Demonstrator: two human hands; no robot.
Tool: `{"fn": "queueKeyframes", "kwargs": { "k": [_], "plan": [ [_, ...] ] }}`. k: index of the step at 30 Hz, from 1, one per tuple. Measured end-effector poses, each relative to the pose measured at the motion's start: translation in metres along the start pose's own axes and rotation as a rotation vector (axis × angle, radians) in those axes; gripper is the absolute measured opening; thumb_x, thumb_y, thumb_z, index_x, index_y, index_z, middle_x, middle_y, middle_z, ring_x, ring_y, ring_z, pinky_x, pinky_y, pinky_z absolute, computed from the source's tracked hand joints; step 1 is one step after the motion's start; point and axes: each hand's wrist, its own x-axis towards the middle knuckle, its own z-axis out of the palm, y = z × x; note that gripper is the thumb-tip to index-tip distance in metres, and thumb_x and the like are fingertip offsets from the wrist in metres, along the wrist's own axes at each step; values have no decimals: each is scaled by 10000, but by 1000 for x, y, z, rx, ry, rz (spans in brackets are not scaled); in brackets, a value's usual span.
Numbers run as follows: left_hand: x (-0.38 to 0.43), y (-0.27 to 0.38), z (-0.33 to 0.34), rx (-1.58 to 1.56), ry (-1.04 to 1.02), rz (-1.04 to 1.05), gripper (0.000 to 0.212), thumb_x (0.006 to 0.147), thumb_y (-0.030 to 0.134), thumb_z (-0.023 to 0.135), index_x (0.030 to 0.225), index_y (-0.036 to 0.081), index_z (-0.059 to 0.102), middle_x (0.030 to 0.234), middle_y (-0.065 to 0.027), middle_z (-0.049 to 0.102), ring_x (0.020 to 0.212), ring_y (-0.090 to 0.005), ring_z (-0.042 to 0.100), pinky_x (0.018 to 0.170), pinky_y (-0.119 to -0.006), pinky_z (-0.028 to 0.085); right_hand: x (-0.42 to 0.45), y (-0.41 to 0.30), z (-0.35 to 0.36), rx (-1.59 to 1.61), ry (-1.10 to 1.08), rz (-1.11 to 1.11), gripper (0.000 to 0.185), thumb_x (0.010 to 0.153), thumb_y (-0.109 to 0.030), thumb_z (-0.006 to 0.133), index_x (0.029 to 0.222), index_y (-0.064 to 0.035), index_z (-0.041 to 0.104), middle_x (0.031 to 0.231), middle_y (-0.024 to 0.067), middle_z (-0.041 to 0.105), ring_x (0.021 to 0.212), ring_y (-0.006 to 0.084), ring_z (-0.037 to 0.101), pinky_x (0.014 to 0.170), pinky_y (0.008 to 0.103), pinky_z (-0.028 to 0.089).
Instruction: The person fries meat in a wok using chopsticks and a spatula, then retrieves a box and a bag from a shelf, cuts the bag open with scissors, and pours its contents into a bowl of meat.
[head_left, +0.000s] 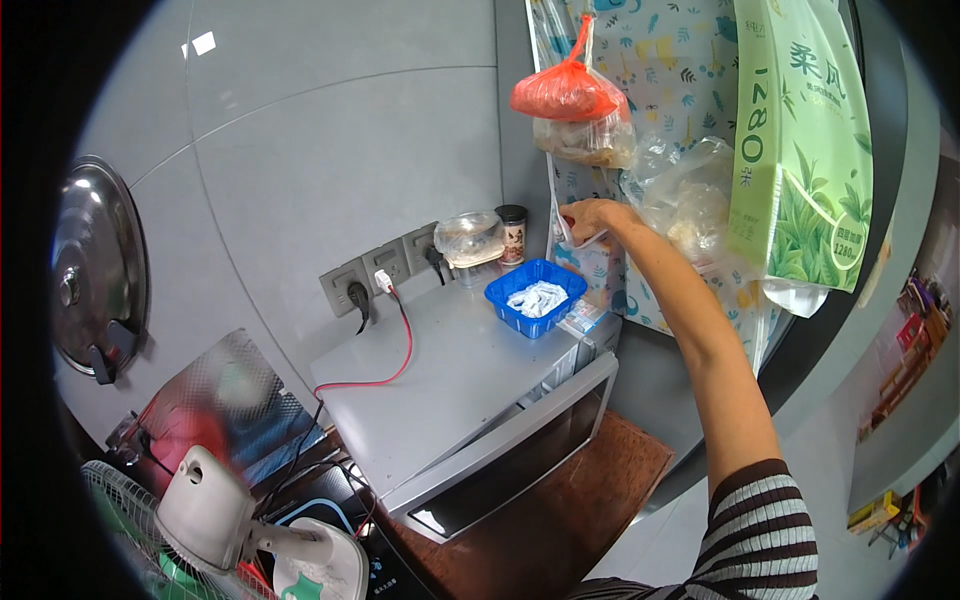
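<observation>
My right hand (594, 219) is at the rim of a pocket of a patterned hanging organizer (679, 67). Its fingers are largely hidden, and a small red patch shows beside them. Above the hand hangs a red plastic bag (568, 94) over a clear bag (585, 142) with brownish contents. To the right of the wrist are a clear plastic bag (694, 206) and a green tissue pack (806, 150). Below, a blue plastic basket (534, 324) holding a crumpled white thing (538, 298) sits on a silver microwave oven (442, 382). My left hand is out of view.
The microwave's door (517, 450) stands ajar. Behind are a clear tub (471, 247), a dark-lidded jar (513, 236) and wall sockets (386, 262) with plugs. A red-and-black cable (409, 352) crosses the top. An electric fan (206, 510) stands lower left; a pot lid (101, 262) hangs above.
</observation>
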Motion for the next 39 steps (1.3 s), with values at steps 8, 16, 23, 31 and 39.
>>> {"fn": "queueKeyframes", "kwargs": {
  "k": [8, 16, 23, 31, 39],
  "plan": [
    [-5, -4, 1, 16, 24, 23, 153, 769, 131, 627, 848, 18, 561, 712, -188, 560, 573, -337, 528, 538, -397, 450, 4, 3, -3, 114, -5, 83, 469, 687, -156, 596, 1144, -133, 491, 1030, 119, 581, 838, 279, 598, 663, 371, 512],
    [-14, -11, 6, 70, 98, 109, 190, 759, 107, 637, 902, 22, 543, 753, -187, 560, 600, -337, 533, 548, -392, 451, 20, -1, -3, -124, -169, 300, 247, 701, -187, 557, 887, -52, 649, 1012, 132, 602, 840, 264, 620, 741, 383, 484],
    [-14, -15, 6, 23, 67, 116, 177, 760, 106, 638, 876, 9, 546, 748, -183, 561, 611, -335, 531, 567, -384, 457, 10, -2, -4, -96, 75, 196, 372, 733, -192, 513, 1062, -44, 601, 1127, 136, 564, 1056, 280, 533, 840, 367, 443],
    [-10, -7, -3, 2, -27, 15, 120, 785, 105, 587, 811, -6, 550, 706, -202, 542, 615, -370, 516, 582, -384, 458, 1, -12, -9, -271, 614, 29, 230, 768, -124, 504, 932, -43, 644, 995, 187, 607, 898, 300, 612, 739, 400, 493],
    [-8, -6, -7, -16, -27, 46, 108, 777, 97, 583, 797, -6, 560, 721, -204, 563, 624, -373, 544, 572, -388, 459, -32, -4, 14, -436, 950, -435, 181, 777, -93, 514, 947, -39, 490, 864, 174, 573, 800, 314, 591, 646, 390, 497]
  ]
}}
